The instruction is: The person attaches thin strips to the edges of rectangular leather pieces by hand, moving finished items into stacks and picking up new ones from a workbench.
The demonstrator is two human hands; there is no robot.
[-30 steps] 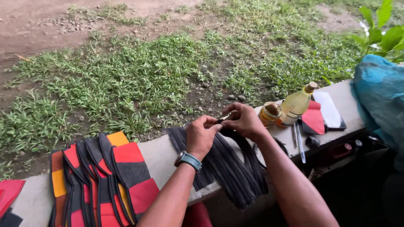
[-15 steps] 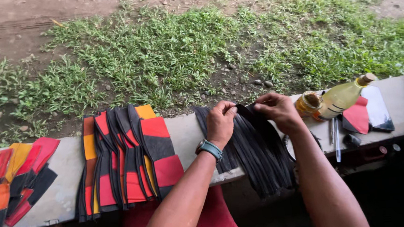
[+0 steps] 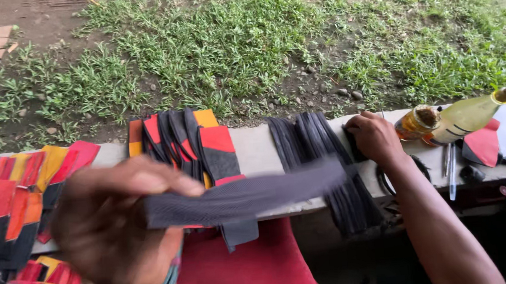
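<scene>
Fingers (image 3: 149, 182) of left hand (image 3: 113, 229) around dark strip (image 3: 245, 199); yellow-liquid bottle (image 3: 470, 114) nearby.

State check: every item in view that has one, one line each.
Left hand: gripping a dark strip, lifted, blurred.
Right hand: resting on the black strip stack.
Black strip stack: draped over the ledge.
Red-black pieces: fanned, overlapping.
Bottle: lying down, corked.
Pen: lying flat.

Matt, finely ribbed dark strip (image 3: 245, 199); glossy glass bottle (image 3: 468, 115); rough concrete ledge (image 3: 253, 151)
</scene>
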